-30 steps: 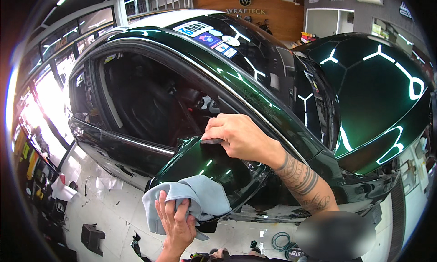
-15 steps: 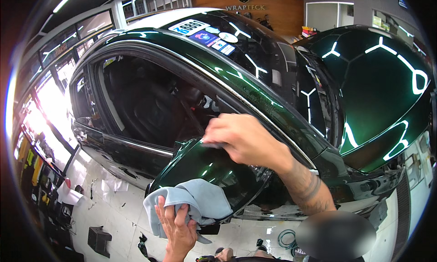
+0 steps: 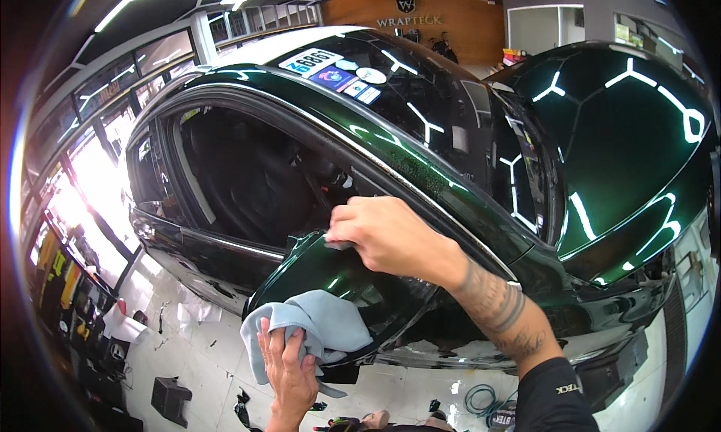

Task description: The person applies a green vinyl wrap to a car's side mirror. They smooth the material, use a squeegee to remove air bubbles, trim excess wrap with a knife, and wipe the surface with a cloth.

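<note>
The car's side mirror (image 3: 353, 278) has a glossy dark green cover, and a loose, crinkled film edge (image 3: 304, 244) stands up at its upper left. My left hand (image 3: 289, 364) presses a light blue-grey cloth (image 3: 323, 323) against the mirror's lower part, with the fingers curled into its folds. At the mirror's top, beside the open side window, my right hand (image 3: 383, 233) is closed in a pinch. A small flat grey piece (image 3: 340, 245) shows under its fingers; most of it is hidden, so its exact kind is unclear.
Behind the mirror is the dark green car, with water drops on its windscreen pillar (image 3: 420, 169) and its bonnet (image 3: 638, 161) raised at the right. A black step stool (image 3: 171, 398) and a coiled green hose (image 3: 481, 402) are on the tiled floor. Shelves of tools (image 3: 64, 282) stand at left.
My right hand has shifted slightly left and down along the mirror's top edge, still pinching the grey piece. The left hand keeps the cloth on the mirror. The view has moved a little.
</note>
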Available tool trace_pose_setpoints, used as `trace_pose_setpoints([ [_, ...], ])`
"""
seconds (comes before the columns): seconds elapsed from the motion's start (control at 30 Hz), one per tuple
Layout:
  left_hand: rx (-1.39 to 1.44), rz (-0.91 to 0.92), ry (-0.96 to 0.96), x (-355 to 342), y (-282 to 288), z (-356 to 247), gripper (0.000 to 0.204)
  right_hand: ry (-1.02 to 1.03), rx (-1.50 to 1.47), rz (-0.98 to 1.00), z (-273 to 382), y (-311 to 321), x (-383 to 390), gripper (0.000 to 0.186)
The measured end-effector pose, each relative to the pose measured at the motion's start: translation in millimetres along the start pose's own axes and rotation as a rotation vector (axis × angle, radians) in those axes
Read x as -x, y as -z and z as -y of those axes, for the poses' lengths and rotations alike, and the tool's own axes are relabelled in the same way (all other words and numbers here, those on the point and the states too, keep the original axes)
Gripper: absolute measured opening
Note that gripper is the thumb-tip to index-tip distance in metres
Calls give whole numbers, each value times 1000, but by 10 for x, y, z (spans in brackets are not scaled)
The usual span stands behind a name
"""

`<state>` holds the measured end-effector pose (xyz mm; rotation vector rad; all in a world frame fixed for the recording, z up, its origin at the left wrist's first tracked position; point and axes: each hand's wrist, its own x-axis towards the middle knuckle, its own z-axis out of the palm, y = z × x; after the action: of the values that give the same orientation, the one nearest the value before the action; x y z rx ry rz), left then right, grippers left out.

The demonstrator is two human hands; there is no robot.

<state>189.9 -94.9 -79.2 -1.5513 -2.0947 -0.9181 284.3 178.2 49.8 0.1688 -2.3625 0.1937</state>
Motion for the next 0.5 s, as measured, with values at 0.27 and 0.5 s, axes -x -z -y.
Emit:
trace_pose_setpoints([
  [0.27, -30, -60, -37, 95, -162, 12, 41, 46, -31, 24, -87, -133, -81, 11],
  [0.5, -23, 9, -7, -74, 3, -105, 46, 55, -113, 10, -325, -16, -78, 20],
])
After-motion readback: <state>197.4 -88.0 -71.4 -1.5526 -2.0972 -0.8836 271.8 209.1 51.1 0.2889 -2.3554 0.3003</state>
